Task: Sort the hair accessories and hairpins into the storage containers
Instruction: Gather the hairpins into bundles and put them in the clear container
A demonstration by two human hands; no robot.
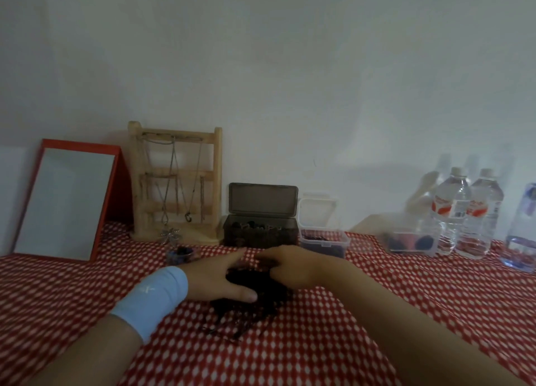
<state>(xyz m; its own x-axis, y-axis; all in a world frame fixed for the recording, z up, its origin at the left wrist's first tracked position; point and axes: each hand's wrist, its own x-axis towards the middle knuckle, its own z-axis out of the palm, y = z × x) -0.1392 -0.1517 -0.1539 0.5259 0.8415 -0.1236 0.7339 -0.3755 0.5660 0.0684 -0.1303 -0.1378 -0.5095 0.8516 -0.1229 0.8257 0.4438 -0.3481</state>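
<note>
A: What is closest to us?

B: The desk [319,345] with its red and white dotted cloth. A bit farther on lies the dark heap of hair ties and thin hairpins [249,308]. Some thin pins stick out at its near edge, but they are too blurry to say which way they point.

A: Where are the hands?

B: Both are on the far part of the heap. The left hand [214,281], with a light blue wristband [150,300], lies flat on the left side. Its grip is wide, with straight fingers and the thumb out. The right hand [293,269] is on the right side, fingers bent down into the heap. I cannot tell if its grip holds anything.

A: So which way must things go?

B: Away from us. Just past the fingertips stands the dark brown plastic box with its lid up [261,236]. Just beside it on the right is the clear plastic tub with a white lid [323,242]. I think the right hand is nearer that tub. The left hand is nearer the small clear jar [181,255] at the far left.
</note>
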